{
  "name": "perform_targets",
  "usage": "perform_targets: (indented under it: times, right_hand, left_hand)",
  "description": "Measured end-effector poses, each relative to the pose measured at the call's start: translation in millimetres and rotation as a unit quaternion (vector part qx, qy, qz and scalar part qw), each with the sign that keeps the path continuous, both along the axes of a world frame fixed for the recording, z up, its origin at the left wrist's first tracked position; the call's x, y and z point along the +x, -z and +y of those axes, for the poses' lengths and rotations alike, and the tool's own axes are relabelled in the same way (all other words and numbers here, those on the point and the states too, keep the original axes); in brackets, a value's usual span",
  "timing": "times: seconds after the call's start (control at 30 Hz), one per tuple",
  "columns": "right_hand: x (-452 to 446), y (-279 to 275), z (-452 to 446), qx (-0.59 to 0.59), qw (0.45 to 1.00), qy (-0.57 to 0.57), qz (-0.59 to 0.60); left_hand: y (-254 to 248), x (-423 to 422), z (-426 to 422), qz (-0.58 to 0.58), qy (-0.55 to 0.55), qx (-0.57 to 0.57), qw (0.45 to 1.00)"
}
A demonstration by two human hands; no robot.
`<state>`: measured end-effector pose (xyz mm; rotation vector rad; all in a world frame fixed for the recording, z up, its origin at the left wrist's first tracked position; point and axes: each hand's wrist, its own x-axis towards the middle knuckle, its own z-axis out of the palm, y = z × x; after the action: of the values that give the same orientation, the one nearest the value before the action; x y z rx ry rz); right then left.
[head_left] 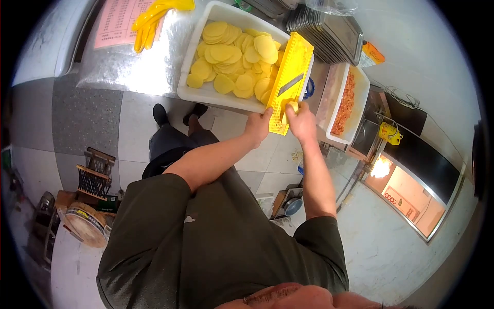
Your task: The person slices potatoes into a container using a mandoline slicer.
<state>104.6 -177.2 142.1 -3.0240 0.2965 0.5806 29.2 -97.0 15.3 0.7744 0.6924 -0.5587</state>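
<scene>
A yellow mandoline slicer [295, 59] lies slanted across the right end of a white tub [186, 82]. Its slanting metal blade shows near the middle. My left hand [259, 126] is closed around the slicer's near end, thumb on the left edge. In my right hand [302, 122] is a peeled potato [292, 106], pressed against the slicer's face below the blade; fingers cover part of it. Many thin round potato slices [224, 54] are heaped in the tub, left of the slicer.
Yellow rubber gloves [149, 26] and a pink printed sheet [116, 26] lie on the metal counter [110, 67] at left. Stacked metal trays [334, 31] stand behind the tub. Rightward, a white container [335, 135] holds reddish chopped food [345, 103]. Another person's shoes [160, 114] show below the counter.
</scene>
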Motion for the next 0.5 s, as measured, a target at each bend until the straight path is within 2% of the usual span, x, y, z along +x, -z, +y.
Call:
perform_targets:
  times: [0.17, 0.37, 0.5]
  right_hand:
    - [13.4, -4.7, 35.5, -0.143, 0.988, -0.007, 0.054]
    - [-4.5, 5.3, 25.5, -0.145, 0.989, -0.027, 0.002]
    - [-23.1, 19.5, 5.1, -0.123, 0.973, -0.158, -0.119]
  left_hand:
    - [6.0, -0.4, -4.1, -0.013, -0.012, 0.013, 1.0]
    - [-4.2, 1.4, 5.5, -0.017, 0.028, 0.037, 0.999]
    - [-11.2, 2.9, 13.5, -0.03, 0.05, 0.071, 0.996]
